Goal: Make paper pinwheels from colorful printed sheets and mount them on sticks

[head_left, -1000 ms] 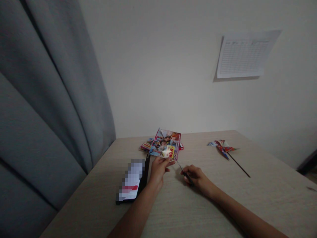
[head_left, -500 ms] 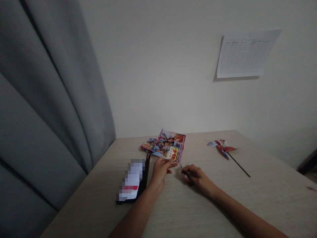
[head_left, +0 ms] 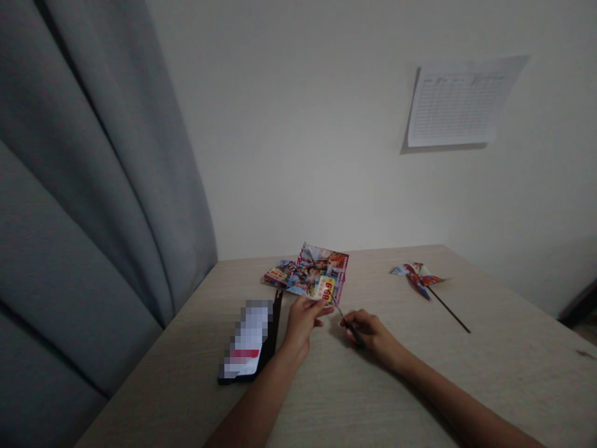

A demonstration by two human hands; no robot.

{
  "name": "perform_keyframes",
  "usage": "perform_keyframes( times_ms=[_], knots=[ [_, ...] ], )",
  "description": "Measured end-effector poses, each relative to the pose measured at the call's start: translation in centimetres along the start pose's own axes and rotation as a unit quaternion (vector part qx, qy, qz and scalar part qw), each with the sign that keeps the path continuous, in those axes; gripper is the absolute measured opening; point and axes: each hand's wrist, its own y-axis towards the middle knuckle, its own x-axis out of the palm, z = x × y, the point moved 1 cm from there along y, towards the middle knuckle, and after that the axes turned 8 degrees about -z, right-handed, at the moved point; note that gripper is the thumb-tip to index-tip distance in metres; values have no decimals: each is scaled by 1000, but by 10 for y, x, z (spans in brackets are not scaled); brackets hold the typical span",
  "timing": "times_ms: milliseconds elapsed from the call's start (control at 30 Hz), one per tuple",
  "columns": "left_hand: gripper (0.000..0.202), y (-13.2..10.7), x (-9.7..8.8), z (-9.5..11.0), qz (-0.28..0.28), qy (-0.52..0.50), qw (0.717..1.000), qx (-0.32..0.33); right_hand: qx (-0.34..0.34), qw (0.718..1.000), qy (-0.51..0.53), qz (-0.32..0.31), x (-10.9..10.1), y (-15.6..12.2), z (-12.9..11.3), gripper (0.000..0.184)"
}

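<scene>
My left hand (head_left: 302, 318) pinches the near edge of a colourful printed paper sheet (head_left: 319, 274) and holds it tilted up off the light wooden table (head_left: 354, 386). My right hand (head_left: 368, 328) is closed on the dark handles of a pair of scissors (head_left: 342, 317). The thin blades point up and left and reach the sheet's lower right corner by a yellow price label. Behind the sheet lies more of the same printed paper (head_left: 278, 272), flat on the table.
A dark phone with a lit screen (head_left: 249, 339) lies left of my left arm. A finished paper pinwheel on a dark stick (head_left: 426, 283) rests at the right. A grey curtain (head_left: 93, 186) hangs at the left, and a printed table sheet (head_left: 459, 102) is stuck to the wall.
My left hand has shifted the sheet slightly to the right and tilted it. The scissors' tips now meet its lower right corner. My right hand has barely moved.
</scene>
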Motion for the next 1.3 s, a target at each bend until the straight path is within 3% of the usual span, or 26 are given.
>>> perform_keyframes(
  times_ms=[867, 1300],
  knots=[
    [35, 0, 1, 1, 6, -2, 1000, -4, 1, 1000, 25, -4, 1, 1, 3, 28],
    [36, -1, 1, 1, 8, 9, 1000, -12, 4, 1000, -3, 13, 0, 0, 1, 36]
  ],
)
